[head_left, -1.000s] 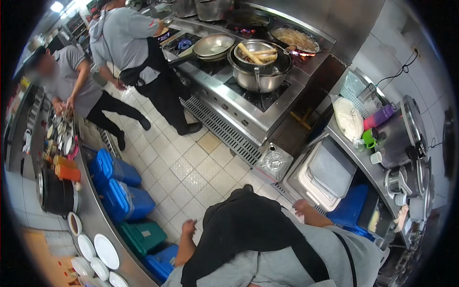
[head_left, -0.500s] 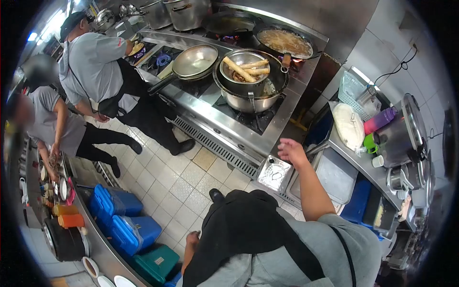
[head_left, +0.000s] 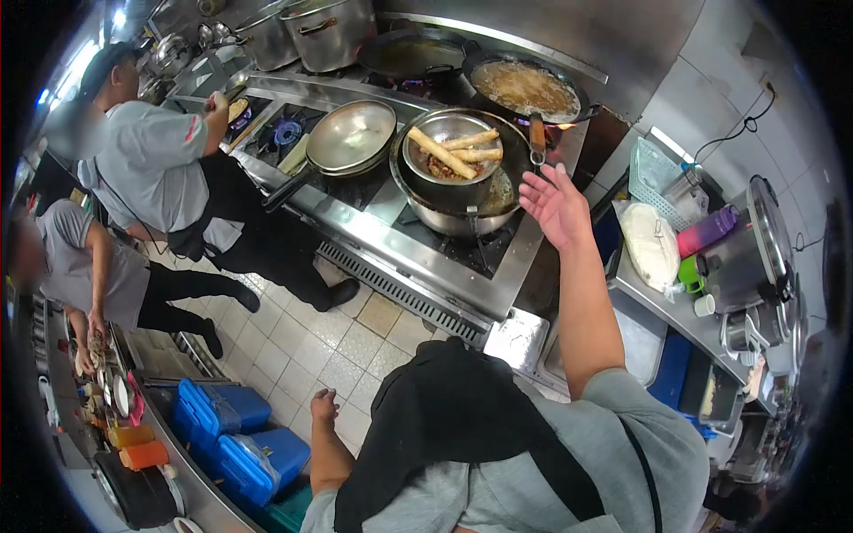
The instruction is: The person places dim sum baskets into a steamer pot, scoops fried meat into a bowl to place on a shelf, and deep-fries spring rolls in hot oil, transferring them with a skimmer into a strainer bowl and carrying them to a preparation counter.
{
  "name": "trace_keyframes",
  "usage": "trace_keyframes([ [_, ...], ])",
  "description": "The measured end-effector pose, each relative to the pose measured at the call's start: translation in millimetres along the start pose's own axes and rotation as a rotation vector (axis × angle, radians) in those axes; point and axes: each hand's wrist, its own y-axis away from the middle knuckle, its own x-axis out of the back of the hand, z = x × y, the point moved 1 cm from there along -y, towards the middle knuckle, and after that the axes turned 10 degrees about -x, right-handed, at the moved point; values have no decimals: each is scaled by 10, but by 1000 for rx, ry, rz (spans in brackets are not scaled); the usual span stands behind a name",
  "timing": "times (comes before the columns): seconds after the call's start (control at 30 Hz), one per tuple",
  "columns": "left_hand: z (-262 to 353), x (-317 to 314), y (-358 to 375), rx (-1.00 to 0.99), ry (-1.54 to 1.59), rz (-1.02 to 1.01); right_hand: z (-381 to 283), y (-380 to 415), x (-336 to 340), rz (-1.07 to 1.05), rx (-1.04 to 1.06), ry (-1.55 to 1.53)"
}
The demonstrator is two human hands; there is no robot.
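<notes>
My right hand (head_left: 553,206) is raised palm up with its fingers apart and nothing in it, just below a wooden-handled tool (head_left: 537,140) that rests in a wok of bubbling oil (head_left: 524,89). Left of that hand, a strainer bowl (head_left: 451,147) holding fried rolls (head_left: 444,155) sits over a large metal pot (head_left: 462,222) on the stove. My left hand (head_left: 325,405) hangs low above the tiled floor, near my apron, touching nothing; its fingers look curled, but whether they are closed is unclear.
Stacked frying pans (head_left: 352,136) lie on the stove, handle outward. Two co-workers (head_left: 155,160) stand at the left, one at the stove, one at a counter. Blue bins (head_left: 258,462) stand lower left. At right, a counter (head_left: 662,311) bears a basket, bottles and a large pot.
My right hand has moved up and forward toward the wooden handle. My left hand has moved up and left. The co-worker at the stove has raised an arm near a pan.
</notes>
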Motion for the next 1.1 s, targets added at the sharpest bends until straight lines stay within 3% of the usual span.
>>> trace_keyframes([
  [0.1, -84, -256, 81, 32, 100, -36, -176, -446, -9, -87, -50, -135],
  [0.13, -345, -346, 32, -84, -3, -124, -219, -568, -8, -115, -52, -156],
  [0.27, -646, -762, 267, 132, 191, -288, -355, -971, -3, 33, -44, -239],
  [0.37, -1038, -748, 310, 7, -42, -313, -497, -1262, 324, -94, -226, -303],
  [0.43, -1203, -666, 320, -86, -194, -311, -543, -1142, 313, 2, -228, -272],
  [0.6, -1074, -570, 212, -107, -96, -251, -643, -899, 391, 87, -51, 123],
  [0.67, -842, -560, 154, -1, 116, -177, -632, -862, 457, 170, -4, 249],
  [0.7, -169, -633, 507, 179, 158, -12, -645, -829, 451, 167, -4, 248],
  [0.83, 64, -628, 297, 132, 79, -34, -735, -649, 471, 294, 68, 467],
  [0.93, 288, -686, 312, -147, -180, -166, -837, -450, 481, 407, 168, 731],
  [0.97, 450, -756, 422, -79, -139, -144, -851, -452, 580, 412, 170, 733],
  [1.0, 451, -790, 414, -65, -135, -151, -872, -458, 694, 486, 306, 937],
  [1.1, 11, -799, 250, -90, -203, -215, -913, -385, 835, 497, 367, 994],
])
